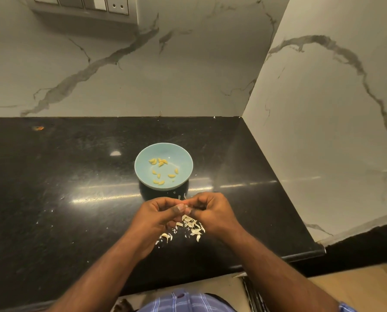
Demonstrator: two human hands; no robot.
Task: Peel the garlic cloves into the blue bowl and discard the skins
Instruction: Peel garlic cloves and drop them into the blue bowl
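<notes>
A light blue bowl (pixel 183 158) stands on the black counter and holds several peeled yellow garlic cloves (pixel 161 162). Just in front of it my left hand (pixel 158 218) and my right hand (pixel 210 212) meet, fingers curled, pinching one small garlic clove (pixel 186 206) between their fingertips; the clove is mostly hidden. Under the hands lies a loose pile of white garlic skins (pixel 193 226), and a whitish garlic piece (pixel 166 237) lies at its left edge.
The black stone counter (pixel 64 188) ends at a marble wall behind and a marble side wall (pixel 323 131) on the right. Its front edge runs just below my forearms. A switch panel (pixel 84 5) hangs at the upper left.
</notes>
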